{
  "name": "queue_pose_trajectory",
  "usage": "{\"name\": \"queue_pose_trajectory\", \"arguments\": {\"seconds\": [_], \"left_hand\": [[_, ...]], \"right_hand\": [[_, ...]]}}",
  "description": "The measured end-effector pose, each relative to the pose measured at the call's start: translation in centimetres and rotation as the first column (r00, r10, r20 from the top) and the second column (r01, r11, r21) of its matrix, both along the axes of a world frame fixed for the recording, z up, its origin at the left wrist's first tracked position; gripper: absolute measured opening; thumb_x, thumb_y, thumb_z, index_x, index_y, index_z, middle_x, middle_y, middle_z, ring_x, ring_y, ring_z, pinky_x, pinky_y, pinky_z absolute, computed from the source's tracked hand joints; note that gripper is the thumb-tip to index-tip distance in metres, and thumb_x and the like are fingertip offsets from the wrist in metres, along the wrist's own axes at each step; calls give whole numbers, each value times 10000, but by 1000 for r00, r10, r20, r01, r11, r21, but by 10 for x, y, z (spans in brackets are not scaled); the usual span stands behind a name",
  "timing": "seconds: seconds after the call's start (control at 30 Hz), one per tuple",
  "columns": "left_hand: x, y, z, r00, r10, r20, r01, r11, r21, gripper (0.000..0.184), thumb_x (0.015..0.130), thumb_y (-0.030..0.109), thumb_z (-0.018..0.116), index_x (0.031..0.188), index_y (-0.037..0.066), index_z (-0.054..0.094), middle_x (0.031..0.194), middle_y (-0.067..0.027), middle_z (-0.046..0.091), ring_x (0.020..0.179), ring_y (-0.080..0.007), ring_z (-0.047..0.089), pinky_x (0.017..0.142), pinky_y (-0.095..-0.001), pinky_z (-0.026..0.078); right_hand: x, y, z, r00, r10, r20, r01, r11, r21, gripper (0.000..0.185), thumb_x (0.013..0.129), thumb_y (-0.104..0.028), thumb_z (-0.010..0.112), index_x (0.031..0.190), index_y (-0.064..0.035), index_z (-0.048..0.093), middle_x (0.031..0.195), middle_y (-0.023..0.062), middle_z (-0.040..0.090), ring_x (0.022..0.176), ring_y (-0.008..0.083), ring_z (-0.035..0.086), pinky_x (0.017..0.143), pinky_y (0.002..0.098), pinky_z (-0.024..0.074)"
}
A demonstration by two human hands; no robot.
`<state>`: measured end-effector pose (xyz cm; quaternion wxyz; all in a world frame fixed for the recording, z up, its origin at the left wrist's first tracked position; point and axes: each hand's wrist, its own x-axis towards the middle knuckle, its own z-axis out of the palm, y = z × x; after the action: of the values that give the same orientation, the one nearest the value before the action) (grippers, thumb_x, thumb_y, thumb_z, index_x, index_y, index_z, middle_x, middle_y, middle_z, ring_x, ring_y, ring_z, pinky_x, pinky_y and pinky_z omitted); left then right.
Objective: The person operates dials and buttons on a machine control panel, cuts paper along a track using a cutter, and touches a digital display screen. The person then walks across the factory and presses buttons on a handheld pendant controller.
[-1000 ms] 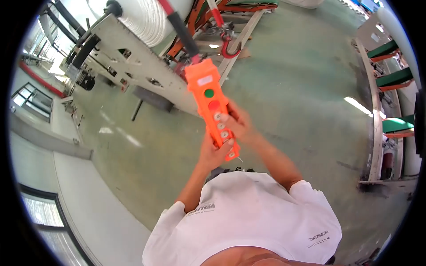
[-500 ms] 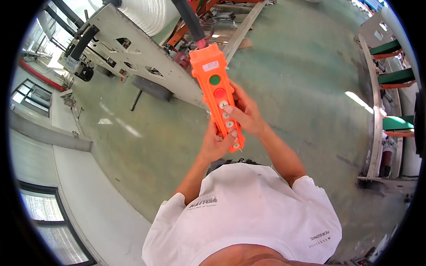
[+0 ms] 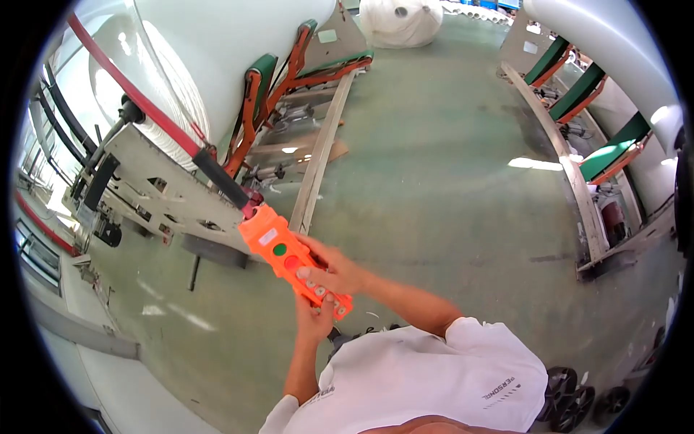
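An orange pendant controller (image 3: 266, 226) hangs tilted from a thick cable (image 3: 220, 178), black near the handset and red higher up. Down its face run a green button, a red button and several pale ones. My right hand (image 3: 334, 271) is closed around the controller's right side, its thumb over a pale button below the red one. Lower down, my left hand (image 3: 314, 322) grips the bottom end, thumb on the face near the lowest buttons. Whether either thumb presses a button cannot be made out.
Left stands a pale machine frame (image 3: 170, 192), with a large white roll (image 3: 267, 36) behind it. Green-and-orange arms (image 3: 256, 108) reach out beside a floor rail (image 3: 322, 152). Another rail (image 3: 553, 145) runs along the right-hand machine. A wrapped roll (image 3: 401, 25) sits far back on the green floor.
The view has tilted up and shows more of the aisle and rolls. The controller and both hands now appear lower and farther left, the controller leaning more. Both hands still grip it.
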<state>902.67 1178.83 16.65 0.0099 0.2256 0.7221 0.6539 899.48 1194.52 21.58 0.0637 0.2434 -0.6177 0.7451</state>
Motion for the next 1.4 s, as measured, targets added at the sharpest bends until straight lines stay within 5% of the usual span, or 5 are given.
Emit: {"name": "queue_pose_trajectory", "arguments": {"seconds": [0.6, 0.7, 0.77, 0.93, 1.4], "left_hand": [[15, 2, 13, 996, 2, -91, -2, 1000, -1, 448, 931, -14, 563, 1327, 28, 357, 1107, -67, 532, 929, -122, 576, 791, -282, 509], [16, 4, 3, 999, -9, 36, 7, 998, 57, 441, 931, -5, 583, 1313, 40, 366, 1040, -57, 555, 943, -118, 577, 777, -289, 515], [6, -4, -35, 995, -38, 89, 39, 999, -12, 459, 928, -9, 593, 1323, 41, 365, 1037, -48, 557, 950, -112, 577, 770, -290, 520], [32, 13, 4, 986, -121, 116, 107, 987, 118, 543, 920, -22, 587, 1396, 35, 330, 1156, -49, 542, 1011, -122, 575, 837, -302, 512], [94, -5, 2, 928, -371, 45, 368, 928, 56, 575, 900, 45, 643, 1401, 25, 362, 1255, -82, 537, 1139, -155, 554, 952, -331, 488]], "right_hand": [[9, -5, -12, 990, -51, -132, 67, 990, 122, 727, 990, -263, 555, 1563, -27, 174, 1376, 163, 523, 1217, 231, 521, 1059, 359, 389], [6, -11, -23, 996, -60, -65, 60, 998, 6, 704, 993, -215, 562, 1558, -14, 192, 1370, 133, 514, 1179, 209, 533, 1025, 355, 423], [19, 1, -10, 968, 96, 233, -85, 995, -57, 687, 996, -204, 561, 1551, -6, 207, 1354, 112, 514, 1169, 191, 536, 1009, 348, 435], [34, 7, -19, 998, -15, -62, 9, 995, -104, 676, 995, -207, 568, 1540, -1, 225, 1325, 121, 533, 1163, 184, 542, 993, 347, 447], [154, -2, 10, 939, -342, -31, 342, 926, 160, 658, 945, -182, 582, 1504, 3, 289, 1285, 160, 575, 1121, 206, 578, 983, 362, 460]]}}
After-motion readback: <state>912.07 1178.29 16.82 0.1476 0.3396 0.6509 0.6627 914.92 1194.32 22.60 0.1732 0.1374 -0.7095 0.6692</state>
